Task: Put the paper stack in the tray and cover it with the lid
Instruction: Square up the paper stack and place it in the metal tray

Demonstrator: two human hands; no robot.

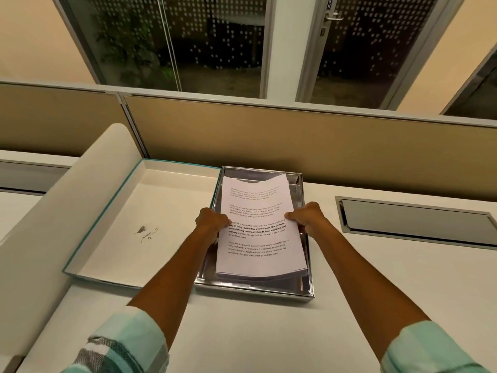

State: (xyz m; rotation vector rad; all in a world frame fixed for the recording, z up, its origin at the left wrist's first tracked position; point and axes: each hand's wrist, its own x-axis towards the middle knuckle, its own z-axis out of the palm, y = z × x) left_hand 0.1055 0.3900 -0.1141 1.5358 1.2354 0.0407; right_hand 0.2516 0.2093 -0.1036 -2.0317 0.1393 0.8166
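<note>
A stack of printed white paper (258, 238) hangs over a shiny metal tray (258, 290) in the middle of the desk. The stack's near end dips into the tray while its far end curls up above the rim. My left hand (211, 220) grips the stack's left edge and my right hand (306, 218) grips its right edge. To the left of the tray lies a large box lid (150, 227), upside down, cream inside with a teal rim, touching the tray's left side.
A cream curved panel (67, 211) rises at the left of the lid. A recessed metal cable flap (414, 220) sits in the desk to the right. A tan partition (295, 135) closes the desk's far edge, with windows behind.
</note>
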